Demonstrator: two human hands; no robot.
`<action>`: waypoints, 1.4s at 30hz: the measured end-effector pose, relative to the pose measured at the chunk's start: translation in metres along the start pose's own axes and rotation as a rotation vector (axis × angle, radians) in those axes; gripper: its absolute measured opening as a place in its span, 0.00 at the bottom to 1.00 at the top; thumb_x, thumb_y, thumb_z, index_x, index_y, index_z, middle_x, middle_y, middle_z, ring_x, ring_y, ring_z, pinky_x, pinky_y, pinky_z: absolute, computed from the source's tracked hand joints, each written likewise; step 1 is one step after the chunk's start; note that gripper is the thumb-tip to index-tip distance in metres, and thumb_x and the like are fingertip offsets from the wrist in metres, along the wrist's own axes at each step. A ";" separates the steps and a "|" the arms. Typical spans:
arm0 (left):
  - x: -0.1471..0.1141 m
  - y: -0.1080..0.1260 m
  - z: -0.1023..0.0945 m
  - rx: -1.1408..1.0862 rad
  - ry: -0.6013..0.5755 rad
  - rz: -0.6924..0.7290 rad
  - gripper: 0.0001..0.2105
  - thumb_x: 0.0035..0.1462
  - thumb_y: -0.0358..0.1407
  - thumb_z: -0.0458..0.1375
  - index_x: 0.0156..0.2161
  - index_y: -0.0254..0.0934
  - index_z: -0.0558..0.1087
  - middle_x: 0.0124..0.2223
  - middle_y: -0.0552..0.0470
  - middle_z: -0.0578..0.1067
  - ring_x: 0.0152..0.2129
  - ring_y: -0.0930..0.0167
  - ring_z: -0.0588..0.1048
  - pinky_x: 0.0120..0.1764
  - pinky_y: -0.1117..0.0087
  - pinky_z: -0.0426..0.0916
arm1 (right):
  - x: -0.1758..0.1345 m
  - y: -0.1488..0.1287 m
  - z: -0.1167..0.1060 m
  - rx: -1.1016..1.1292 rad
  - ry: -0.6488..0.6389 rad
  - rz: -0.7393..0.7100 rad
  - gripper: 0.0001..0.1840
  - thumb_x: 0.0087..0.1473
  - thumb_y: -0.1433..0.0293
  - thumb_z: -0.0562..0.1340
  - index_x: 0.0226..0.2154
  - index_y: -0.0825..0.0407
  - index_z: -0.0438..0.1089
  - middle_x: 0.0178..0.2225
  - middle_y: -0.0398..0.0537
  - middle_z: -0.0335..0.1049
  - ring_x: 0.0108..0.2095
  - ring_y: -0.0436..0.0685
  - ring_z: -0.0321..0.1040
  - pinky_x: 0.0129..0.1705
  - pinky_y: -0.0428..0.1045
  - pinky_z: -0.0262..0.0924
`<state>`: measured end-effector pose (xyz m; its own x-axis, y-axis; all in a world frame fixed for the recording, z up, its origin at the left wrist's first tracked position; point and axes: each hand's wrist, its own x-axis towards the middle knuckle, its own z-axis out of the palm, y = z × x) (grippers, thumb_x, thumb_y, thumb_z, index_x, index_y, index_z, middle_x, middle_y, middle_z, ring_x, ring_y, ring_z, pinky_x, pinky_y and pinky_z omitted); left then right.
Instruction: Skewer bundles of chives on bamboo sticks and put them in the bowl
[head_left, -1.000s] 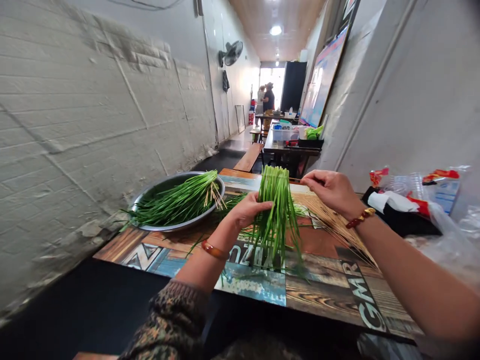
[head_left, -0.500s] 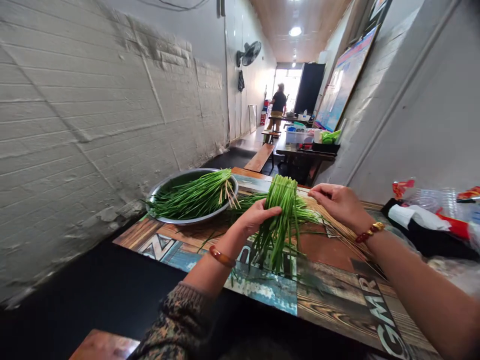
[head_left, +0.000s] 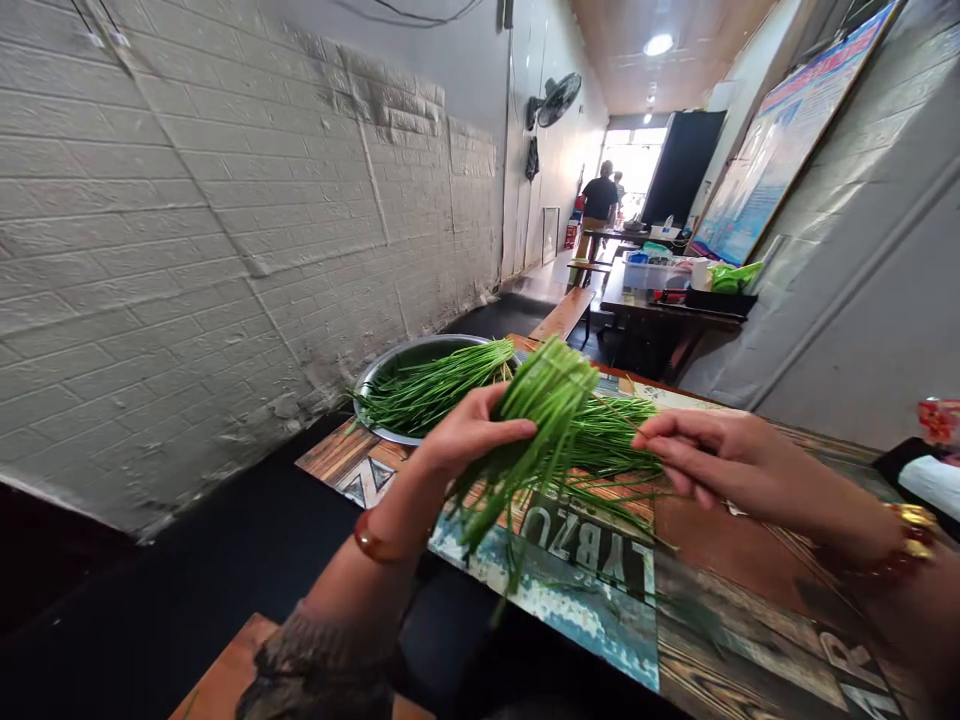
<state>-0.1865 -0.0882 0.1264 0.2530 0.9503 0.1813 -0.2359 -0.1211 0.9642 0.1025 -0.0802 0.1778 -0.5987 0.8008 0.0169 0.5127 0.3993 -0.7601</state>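
Observation:
My left hand (head_left: pixel 480 430) is closed round a bunch of green chives (head_left: pixel 551 385), pale cut ends up, the leaves hanging over the table's front edge. To its right, my right hand (head_left: pixel 712 455) pinches what looks like a thin bamboo skewer, mostly hidden by fingers and leaves. More chives (head_left: pixel 619 435) lie loose on the table behind the held bunch. At the left, a metal basin (head_left: pixel 382 420) holds a heap of chives (head_left: pixel 442 385), with pale stick ends partly showing. Thin bamboo skewers (head_left: pixel 806 555) lie partly hidden below my right forearm.
The patterned table (head_left: pixel 570 600) has a dark gap and a wooden stool (head_left: pixel 225 670) before it. A white brick wall (head_left: pixel 187 250) runs along the left. Behind are a bench (head_left: pixel 562 313), another table with containers (head_left: pixel 660 270), and a person (head_left: pixel 600 200). White cloth (head_left: pixel 934 482) lies far right.
The view has swung left, so things sit further right. The chive bunch has tilted and come nearer to me. My right hand has come lower and nearer, its fingers still pinched.

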 end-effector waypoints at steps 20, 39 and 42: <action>0.080 -0.035 -0.127 1.646 0.231 -0.165 0.45 0.47 0.51 0.62 0.66 0.33 0.51 0.68 0.34 0.48 0.65 0.51 0.48 0.62 0.47 0.45 | 0.192 0.053 0.122 0.284 0.184 0.141 0.11 0.57 0.68 0.56 0.38 0.56 0.71 0.19 0.39 0.68 0.14 0.43 0.60 0.17 0.39 0.51; 0.079 -0.055 -0.188 1.629 0.060 -0.250 0.39 0.45 0.25 0.49 0.66 0.28 0.47 0.68 0.38 0.52 0.64 0.61 0.52 0.64 0.58 0.50 | 0.167 0.047 0.120 0.364 0.205 0.056 0.10 0.53 0.70 0.61 0.39 0.54 0.71 0.21 0.38 0.68 0.17 0.44 0.62 0.18 0.40 0.55; 0.071 -0.043 -0.188 1.602 0.027 -0.199 0.41 0.45 0.28 0.52 0.66 0.25 0.45 0.68 0.37 0.50 0.65 0.60 0.50 0.65 0.59 0.48 | 0.138 0.064 0.107 0.363 0.269 0.035 0.12 0.54 0.69 0.60 0.42 0.54 0.70 0.25 0.40 0.69 0.19 0.44 0.64 0.22 0.41 0.58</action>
<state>-0.3349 0.0387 0.0611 0.1381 0.9892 0.0484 0.9738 -0.1445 0.1753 -0.0130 0.0080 0.0616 -0.3792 0.9176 0.1190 0.2523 0.2262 -0.9408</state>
